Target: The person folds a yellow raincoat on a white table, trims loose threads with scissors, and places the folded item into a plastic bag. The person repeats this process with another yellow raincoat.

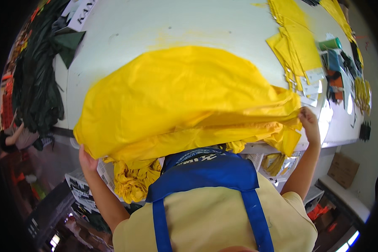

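A large sheet of yellow fabric [176, 92] spreads in front of me, its middle bulging up over the white table [126, 25]. My right hand [309, 119] pinches its gathered right end near the table's front edge. At the lower left corner of the fabric is my left hand [87, 158], closed at its edge, with the fingertips partly hidden by the cloth. Folds of the fabric hang over the front edge toward my blue apron [206, 172].
Crumpled yellow cloth [134, 180] fills a basket below the left front edge. Stacked yellow pieces [296, 42] lie at the back right, beside a green spool [330, 44] and small supplies. Dark green fabric [40, 75] drapes at the left, with another person [23, 136] beyond.
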Tool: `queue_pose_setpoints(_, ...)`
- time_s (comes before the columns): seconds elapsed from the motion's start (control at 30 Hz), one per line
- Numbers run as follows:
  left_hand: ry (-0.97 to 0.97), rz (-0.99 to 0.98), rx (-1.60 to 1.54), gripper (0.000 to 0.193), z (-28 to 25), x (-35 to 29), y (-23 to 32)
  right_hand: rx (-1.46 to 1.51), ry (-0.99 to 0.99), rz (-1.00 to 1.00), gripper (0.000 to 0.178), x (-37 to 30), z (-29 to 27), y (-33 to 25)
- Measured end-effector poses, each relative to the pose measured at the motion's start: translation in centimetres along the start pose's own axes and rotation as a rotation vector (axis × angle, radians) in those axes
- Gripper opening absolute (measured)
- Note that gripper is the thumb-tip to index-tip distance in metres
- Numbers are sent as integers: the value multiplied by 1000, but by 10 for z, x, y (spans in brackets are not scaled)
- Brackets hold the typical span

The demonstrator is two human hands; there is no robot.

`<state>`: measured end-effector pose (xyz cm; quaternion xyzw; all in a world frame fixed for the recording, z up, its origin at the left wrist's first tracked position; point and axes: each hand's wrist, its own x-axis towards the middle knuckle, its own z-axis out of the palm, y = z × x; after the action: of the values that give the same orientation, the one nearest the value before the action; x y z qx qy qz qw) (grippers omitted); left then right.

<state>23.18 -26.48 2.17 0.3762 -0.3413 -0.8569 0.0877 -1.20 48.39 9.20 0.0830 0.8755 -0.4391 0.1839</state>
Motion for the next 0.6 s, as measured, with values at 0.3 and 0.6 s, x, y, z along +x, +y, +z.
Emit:
queue_pose_setpoints(0.3,294,-42,334,46,-28,25,-6,69,-232,135,10,13,-12,-9)
queue_pose_setpoints(0.6,299,85,335,42,-39,15,-20,146,-133,116,11,-16,10,0)
